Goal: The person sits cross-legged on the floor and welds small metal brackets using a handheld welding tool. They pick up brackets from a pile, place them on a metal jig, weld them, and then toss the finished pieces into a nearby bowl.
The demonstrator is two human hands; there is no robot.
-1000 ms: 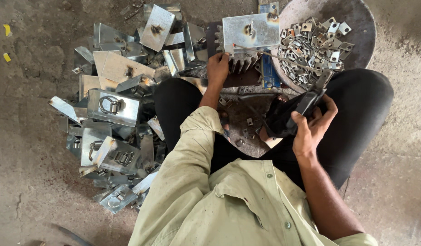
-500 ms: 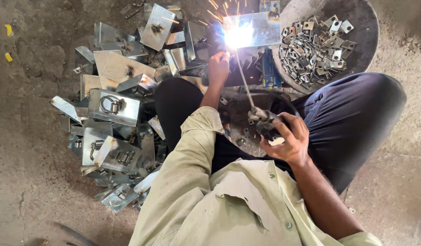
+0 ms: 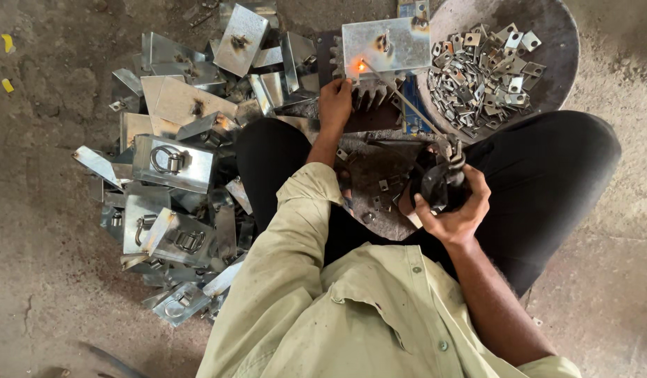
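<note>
Glowing rod [image 3: 400, 98] tip, seemingly beyond right grip [image 3: 446, 199], on plate [image 3: 386, 45].

Left fingertips [image 3: 335, 85] perhaps behind plate [image 3: 386, 45]

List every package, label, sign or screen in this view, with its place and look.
None in view: no package, label, sign or screen. Only bare metal plates heaped at the left, a round pan of small metal pieces at the upper right, and two small yellow scraps on the floor at the far left.
</note>
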